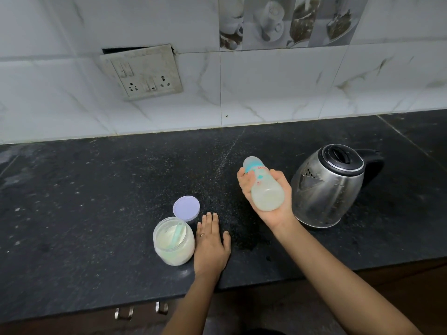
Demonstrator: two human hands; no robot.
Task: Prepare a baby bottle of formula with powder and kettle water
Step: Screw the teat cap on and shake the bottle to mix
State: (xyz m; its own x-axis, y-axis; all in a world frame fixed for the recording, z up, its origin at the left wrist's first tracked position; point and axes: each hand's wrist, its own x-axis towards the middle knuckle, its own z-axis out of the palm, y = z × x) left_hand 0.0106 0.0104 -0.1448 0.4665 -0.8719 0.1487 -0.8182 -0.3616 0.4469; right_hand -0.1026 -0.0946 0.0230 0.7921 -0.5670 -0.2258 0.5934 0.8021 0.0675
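There was one baby bottle (pixel 264 187), and the right hand (pixel 286 194) held it up above the desk (pixel 96 189). The fingers and thumb were curled round the bottle. It was tipped over, with its bottom toward the camera and its top pointing away. Pale, milky stuff filled the bottom part.

The left hand (pixel 211 243) lay flat on the desk with straight fingers, holding nothing. It had one ring (pixel 202 235) on a finger. Just beside it, on its left, stood one open jar (pixel 174 243) with white powder inside. One pale green scoop (pixel 177 232) lay in the powder. One round lid (pixel 186 209) sat on the desk just behind the jar.

One shiny metal kettle (pixel 329 187) stood on the desk to the right of the bottle – near it, but not touching. Its black lid was closed.

On the tiled wall hung one dirty switch plate (pixel 142 71), tilted and loose at the top. Below the front edge of the desk were two small metal handles (pixel 124 313) – side by side.
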